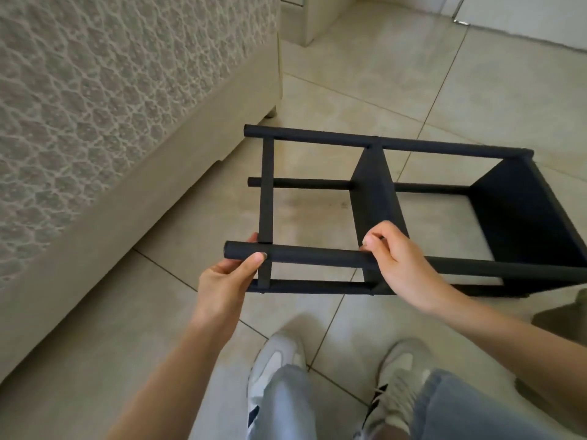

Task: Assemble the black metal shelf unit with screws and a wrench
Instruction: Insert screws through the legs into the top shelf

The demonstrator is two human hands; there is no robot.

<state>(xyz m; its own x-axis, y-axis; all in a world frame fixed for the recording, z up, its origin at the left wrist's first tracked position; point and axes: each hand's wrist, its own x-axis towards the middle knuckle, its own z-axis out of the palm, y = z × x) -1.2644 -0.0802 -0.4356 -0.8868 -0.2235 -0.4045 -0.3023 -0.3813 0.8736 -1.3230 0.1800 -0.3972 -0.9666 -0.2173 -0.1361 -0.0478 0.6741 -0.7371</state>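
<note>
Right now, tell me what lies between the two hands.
Head view: only a bare stretch of the near tube, which both the left hand and the right hand hold. A crossbar joins it beside the left thumb.

Pale beige floor tiles (413, 90) with dark grout lines, as I see them from my remote station. A padded bed base (127, 154) stands along the left on a small round foot (270, 114). A left shoe (279, 354) and a right shoe (400, 369), grey and white, are planted on the near tiles. A black shelf unit (374, 198) lies on its side at centre; I cannot tell whether it touches the floor. A pale cabinet (314, 17) stands at the far edge.
</note>
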